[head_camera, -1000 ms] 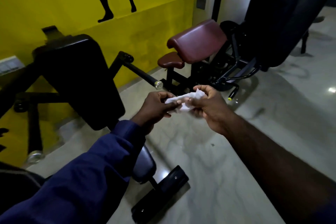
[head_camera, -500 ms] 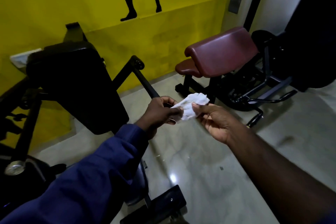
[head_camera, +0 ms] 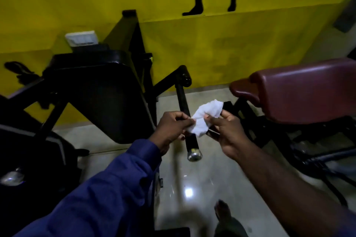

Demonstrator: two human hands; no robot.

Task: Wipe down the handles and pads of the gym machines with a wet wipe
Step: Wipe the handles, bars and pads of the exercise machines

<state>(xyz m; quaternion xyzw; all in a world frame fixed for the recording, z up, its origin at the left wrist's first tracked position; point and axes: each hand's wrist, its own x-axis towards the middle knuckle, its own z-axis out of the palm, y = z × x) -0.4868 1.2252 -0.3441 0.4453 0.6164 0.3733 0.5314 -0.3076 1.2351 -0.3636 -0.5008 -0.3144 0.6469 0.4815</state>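
A crumpled white wet wipe (head_camera: 205, 117) is stretched between both my hands at the centre of the view. My left hand (head_camera: 171, 129) pinches its lower left corner. My right hand (head_camera: 224, 131) pinches its right side with thumb and fingers. Directly behind the wipe runs a black bar handle (head_camera: 189, 136) with a silver end cap, part of the black machine on the left. That machine's large black pad (head_camera: 107, 102) stands left of my hands. A maroon padded seat (head_camera: 300, 90) is to the right.
The yellow wall (head_camera: 212, 48) with a black leg silhouette stands close behind the machines. Black frame tubes (head_camera: 312, 152) spread under the maroon pad on the right. Glossy marble floor (head_camera: 192, 188) lies below my hands, and my foot (head_camera: 222, 209) shows at the bottom.
The view has swung left and closer to the black machine. My hands, still holding the wipe, now sit right over the bar handle, and the wipe is spread a little wider.
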